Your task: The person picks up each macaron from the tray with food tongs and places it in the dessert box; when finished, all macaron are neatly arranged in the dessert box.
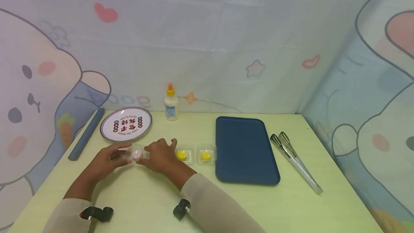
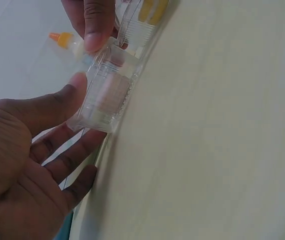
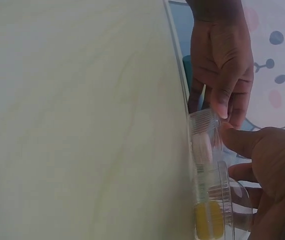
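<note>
A clear plastic box (image 1: 133,148) with a round pale pink piece (image 1: 137,154) inside lies on the table between both hands. My left hand (image 1: 108,161) holds its left end, thumb at the near side and fingers at the far side. From the other end my right hand (image 1: 160,156) pinches the box, its thumb near the corner in the left wrist view. Right of that hand stand two similar clear boxes, each with a yellow piece (image 1: 182,155) (image 1: 206,156) in it. The right hand partly covers the nearer one.
Behind the hands are an oval plate (image 1: 108,127) with red lettering and a white glue bottle (image 1: 171,109) with an orange tip. A dark blue tray (image 1: 247,150) lies right of the boxes, metal tongs (image 1: 299,164) beyond it. A blue-grey bar (image 1: 86,134) lies along the left edge.
</note>
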### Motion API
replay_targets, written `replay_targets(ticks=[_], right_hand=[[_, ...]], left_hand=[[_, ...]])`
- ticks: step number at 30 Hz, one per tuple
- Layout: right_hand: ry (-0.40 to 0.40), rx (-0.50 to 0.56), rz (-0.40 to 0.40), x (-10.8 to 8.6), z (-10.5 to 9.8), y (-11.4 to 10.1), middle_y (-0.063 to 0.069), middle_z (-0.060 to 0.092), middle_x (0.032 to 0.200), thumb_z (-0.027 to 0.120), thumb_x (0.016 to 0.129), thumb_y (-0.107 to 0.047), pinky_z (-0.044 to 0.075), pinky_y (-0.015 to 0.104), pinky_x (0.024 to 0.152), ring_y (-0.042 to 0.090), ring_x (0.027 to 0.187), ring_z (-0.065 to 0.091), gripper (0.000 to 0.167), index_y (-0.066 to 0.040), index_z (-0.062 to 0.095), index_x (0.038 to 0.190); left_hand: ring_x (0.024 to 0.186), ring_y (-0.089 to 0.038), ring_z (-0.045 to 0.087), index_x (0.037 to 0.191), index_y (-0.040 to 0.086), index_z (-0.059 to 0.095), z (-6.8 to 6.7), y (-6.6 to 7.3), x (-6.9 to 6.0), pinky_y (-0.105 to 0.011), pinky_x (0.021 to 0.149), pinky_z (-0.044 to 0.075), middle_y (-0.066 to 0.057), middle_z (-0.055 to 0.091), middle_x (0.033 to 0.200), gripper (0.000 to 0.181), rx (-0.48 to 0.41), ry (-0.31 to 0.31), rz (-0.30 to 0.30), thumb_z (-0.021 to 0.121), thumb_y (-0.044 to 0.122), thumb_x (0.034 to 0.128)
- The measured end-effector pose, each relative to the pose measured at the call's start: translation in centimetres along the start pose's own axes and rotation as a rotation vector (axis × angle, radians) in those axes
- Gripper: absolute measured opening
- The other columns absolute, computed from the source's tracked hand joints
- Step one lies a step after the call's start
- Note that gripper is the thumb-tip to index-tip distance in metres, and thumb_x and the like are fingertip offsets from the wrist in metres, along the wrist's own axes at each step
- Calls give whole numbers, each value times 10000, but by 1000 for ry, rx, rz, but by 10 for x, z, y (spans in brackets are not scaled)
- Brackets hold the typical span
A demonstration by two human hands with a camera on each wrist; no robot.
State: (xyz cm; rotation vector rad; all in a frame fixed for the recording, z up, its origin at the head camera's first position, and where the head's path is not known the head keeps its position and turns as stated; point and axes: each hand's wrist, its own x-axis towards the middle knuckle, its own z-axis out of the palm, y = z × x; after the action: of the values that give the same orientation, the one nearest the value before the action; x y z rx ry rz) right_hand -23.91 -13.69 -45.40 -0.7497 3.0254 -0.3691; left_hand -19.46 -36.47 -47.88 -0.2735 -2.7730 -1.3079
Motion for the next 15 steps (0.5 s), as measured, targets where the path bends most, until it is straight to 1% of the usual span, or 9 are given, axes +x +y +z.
replay_targets(ticks=[1,2,4,7,9,11,12,13,15], right_hand=[[0,5,0,1,0,0,-250,753,1331,716,945,-726,306,605,1253,93,1377,593,545,-394,759,1376],[0,9,-1,1,1,1,-251,753,1330,720,946,-721,307,602,1249,93,1377,591,543,-390,761,1374],[-6,22,-4,2,1,2,-247,752,1335,728,949,-706,306,600,1243,97,1383,587,540,-377,762,1376],[-23,41,-5,3,1,4,-242,743,1356,732,950,-696,302,589,1238,100,1400,575,546,-375,753,1391],[-34,61,-4,3,0,5,-232,736,1375,741,953,-679,295,583,1236,106,1414,568,546,-368,746,1402],[-47,74,-6,3,-1,6,-227,731,1387,755,953,-657,291,579,1236,108,1424,560,542,-366,741,1410],[-52,75,-9,3,-1,6,-229,730,1389,763,954,-643,291,581,1237,108,1427,557,535,-367,741,1411],[-57,76,-12,4,-2,6,-229,729,1391,771,954,-628,291,582,1236,107,1428,554,529,-368,739,1414],[-63,75,-15,4,-3,6,-228,730,1391,788,951,-600,293,589,1236,108,1428,551,520,-369,739,1415]], left_hand=[[1327,-483,679,1532,22,592,0,1,0,-136,885,536,-295,621,1517,626,-16,-11,-16,835,185,978],[1331,-498,676,1546,25,575,0,1,0,-140,877,536,-299,619,1519,650,-21,-17,-33,838,193,976],[1319,-465,696,1569,26,549,0,2,0,-152,871,542,-298,622,1520,681,-47,-30,-59,838,195,976],[1220,-245,759,1589,19,519,0,3,0,-158,865,544,-290,666,1474,699,-81,-49,-91,826,208,990],[1157,-82,742,1600,14,504,-1,2,0,-160,873,543,-292,690,1439,700,-112,-62,-105,812,208,1002],[1120,22,701,1610,14,490,-2,2,-1,-160,880,545,-292,677,1456,704,-135,-72,-116,803,206,1009],[1121,29,698,1612,10,485,-2,2,-1,-164,879,551,-294,651,1486,709,-144,-75,-117,804,197,1007],[1136,0,712,1612,4,481,-2,2,-1,-168,879,555,-297,624,1516,716,-149,-77,-116,809,187,1002],[1195,-136,748,1609,-16,478,-1,3,-1,-175,870,566,-310,553,1570,727,-149,-80,-106,816,164,992]])
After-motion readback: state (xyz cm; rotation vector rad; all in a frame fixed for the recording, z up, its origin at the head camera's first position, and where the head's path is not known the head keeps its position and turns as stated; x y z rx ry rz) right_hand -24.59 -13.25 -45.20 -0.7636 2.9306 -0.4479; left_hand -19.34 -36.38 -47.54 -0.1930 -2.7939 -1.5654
